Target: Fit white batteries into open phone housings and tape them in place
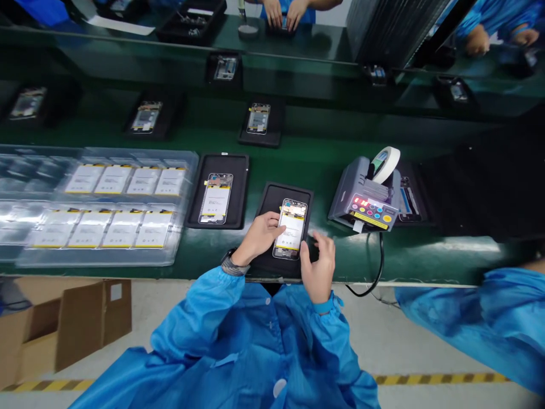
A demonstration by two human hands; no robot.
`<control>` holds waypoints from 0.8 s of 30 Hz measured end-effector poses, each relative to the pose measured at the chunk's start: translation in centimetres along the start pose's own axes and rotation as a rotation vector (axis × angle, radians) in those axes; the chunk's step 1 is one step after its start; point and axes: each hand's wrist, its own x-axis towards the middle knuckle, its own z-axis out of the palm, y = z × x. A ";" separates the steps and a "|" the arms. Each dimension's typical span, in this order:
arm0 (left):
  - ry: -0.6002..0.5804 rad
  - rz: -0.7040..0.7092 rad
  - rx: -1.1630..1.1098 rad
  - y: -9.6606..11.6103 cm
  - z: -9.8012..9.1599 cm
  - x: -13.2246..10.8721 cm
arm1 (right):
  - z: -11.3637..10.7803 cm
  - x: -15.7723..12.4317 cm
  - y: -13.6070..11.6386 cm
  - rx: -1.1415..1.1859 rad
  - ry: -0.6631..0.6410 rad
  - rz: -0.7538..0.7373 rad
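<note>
In front of me an opened smartphone point(290, 230) with a white battery in its frame lies over a black tray point(266, 196). My left hand point(264, 234) grips the phone's left edge, its thumb reaching over the battery. Close beside the phone's lower right edge is my right hand point(319, 266); its fingers are apart and nothing shows in them. A second opened phone point(216, 199) with a battery rests in another black tray point(239, 193) to the left.
Clear plastic trays point(181, 250) of several batteries point(153, 229) lie at left. A tape dispenser point(366, 196) with a cable stands at right. Trays with phones point(258, 118) line the bench point(306, 162) behind. A co-worker's sleeve point(481, 324) is at right; other people's hands point(285, 12) work opposite.
</note>
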 end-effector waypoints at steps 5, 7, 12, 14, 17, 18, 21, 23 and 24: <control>-0.112 0.069 -0.064 0.8 -0.7 -2.6 | 0.1 3.7 -2.2 0.267 -0.114 0.168; -0.160 0.062 -0.102 1.2 -0.9 -3.6 | 0.0 4.9 -3.0 0.507 -0.309 0.276; -0.183 0.060 -0.139 1.8 -1.1 -5.4 | -1.1 5.8 -4.7 0.781 -0.487 0.415; -0.166 0.057 -0.126 1.7 -1.2 -5.8 | -1.4 5.6 -5.1 0.782 -0.493 0.429; -0.139 0.048 -0.094 1.6 -1.2 -6.2 | -1.4 4.9 -5.4 0.772 -0.484 0.446; -0.134 0.038 -0.088 1.6 -1.1 -6.2 | -1.3 4.6 -5.5 0.773 -0.484 0.453; -0.080 0.005 -0.065 1.5 -0.6 -6.2 | -1.1 3.5 -5.9 0.774 -0.480 0.476; -0.022 -0.003 -0.035 1.4 -0.1 -6.3 | -1.0 2.7 -6.1 0.771 -0.451 0.486; 0.002 -0.003 -0.025 1.3 0.1 -6.4 | -1.0 2.3 -6.3 0.768 -0.431 0.487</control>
